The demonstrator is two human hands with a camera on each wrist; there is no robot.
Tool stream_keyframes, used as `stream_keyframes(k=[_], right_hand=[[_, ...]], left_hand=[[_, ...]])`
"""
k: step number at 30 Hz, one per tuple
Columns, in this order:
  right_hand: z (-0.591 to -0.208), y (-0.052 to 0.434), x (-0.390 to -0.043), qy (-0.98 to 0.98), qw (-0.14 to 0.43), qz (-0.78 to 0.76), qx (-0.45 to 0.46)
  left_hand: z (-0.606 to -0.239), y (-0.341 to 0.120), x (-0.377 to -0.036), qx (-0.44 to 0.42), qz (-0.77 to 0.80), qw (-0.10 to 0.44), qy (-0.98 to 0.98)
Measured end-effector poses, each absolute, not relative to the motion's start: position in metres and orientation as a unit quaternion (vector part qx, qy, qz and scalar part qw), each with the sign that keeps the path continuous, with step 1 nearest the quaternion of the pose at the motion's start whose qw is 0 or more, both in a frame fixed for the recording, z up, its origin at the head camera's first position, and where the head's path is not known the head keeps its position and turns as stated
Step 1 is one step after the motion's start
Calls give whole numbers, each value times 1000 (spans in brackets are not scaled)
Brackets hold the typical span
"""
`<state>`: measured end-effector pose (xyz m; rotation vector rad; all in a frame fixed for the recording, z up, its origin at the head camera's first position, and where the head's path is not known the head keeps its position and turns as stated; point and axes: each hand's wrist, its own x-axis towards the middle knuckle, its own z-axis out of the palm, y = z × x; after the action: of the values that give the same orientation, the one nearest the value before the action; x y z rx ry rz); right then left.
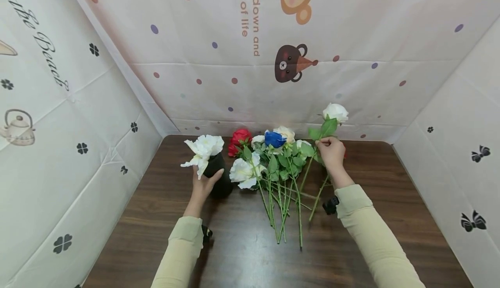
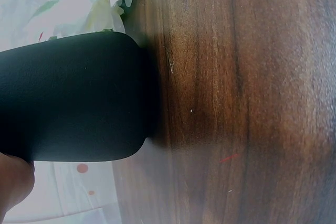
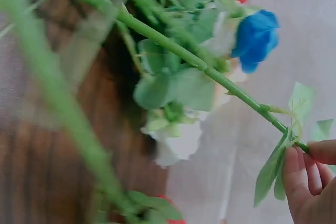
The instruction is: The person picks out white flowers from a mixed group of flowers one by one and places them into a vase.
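My left hand (image 1: pixel 204 183) grips a black vase (image 1: pixel 218 176) that stands on the wooden table (image 1: pixel 250 244); a white flower (image 1: pixel 205 148) sits in it. The vase's dark body (image 2: pixel 73 103) fills the left wrist view. My right hand (image 1: pixel 331 152) pinches the green stem (image 3: pixel 210 69) of a white rose (image 1: pixel 335 111) lifted off the table, its fingertips (image 3: pixel 302 169) by a leaf. A bunch of flowers (image 1: pixel 273 157) lies between the hands, with a blue rose (image 1: pixel 274 139), a red rose (image 1: pixel 240 139) and white blooms.
Printed cloth walls close in the table at the left (image 1: pixel 58 149), back (image 1: pixel 273 62) and right (image 1: pixel 461 149). Long green stems (image 1: pixel 285 210) trail toward the table's front. Bare wood (image 2: pixel 236 103) lies beside the vase.
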<state>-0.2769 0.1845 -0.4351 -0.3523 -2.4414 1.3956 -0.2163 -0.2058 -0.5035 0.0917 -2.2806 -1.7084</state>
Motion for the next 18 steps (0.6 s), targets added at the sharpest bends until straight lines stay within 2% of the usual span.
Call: stream_keyframes(k=[6, 18], right_hand=[[-419, 180, -271, -840, 207, 492, -98], [-373, 167, -252, -788, 316, 527, -48]], left_hand=[[-504, -205, -217, 25, -595, 160, -787], [-504, -205, -219, 33, -589, 158, -792]])
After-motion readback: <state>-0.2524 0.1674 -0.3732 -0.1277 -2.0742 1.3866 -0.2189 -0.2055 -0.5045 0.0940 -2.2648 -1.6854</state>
